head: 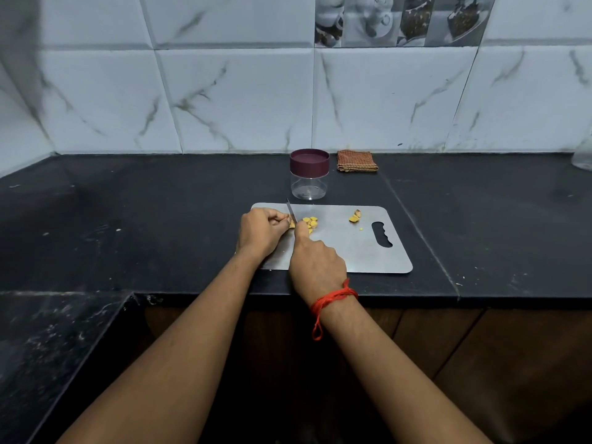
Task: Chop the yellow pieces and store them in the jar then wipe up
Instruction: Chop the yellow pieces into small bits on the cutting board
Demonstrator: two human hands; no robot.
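A grey metal chopping board [352, 251] lies on the black counter. My left hand [261, 230] pinches a yellow piece at the board's left end, fingers curled over it. My right hand [315, 262] grips a small knife [291, 213], whose blade stands against that piece. Several cut yellow slices [311, 223] lie just right of the blade. Another yellow chunk [355, 216] and a tiny crumb sit further right. A clear jar [309, 184] with a maroon lid, closed and empty, stands just behind the board.
A folded brown checked cloth [357, 161] lies by the tiled wall, right of the jar. A clear glass object [582, 160] shows at the far right edge. The counter's front edge [288, 296] runs below my wrists; a lower counter section lies left.
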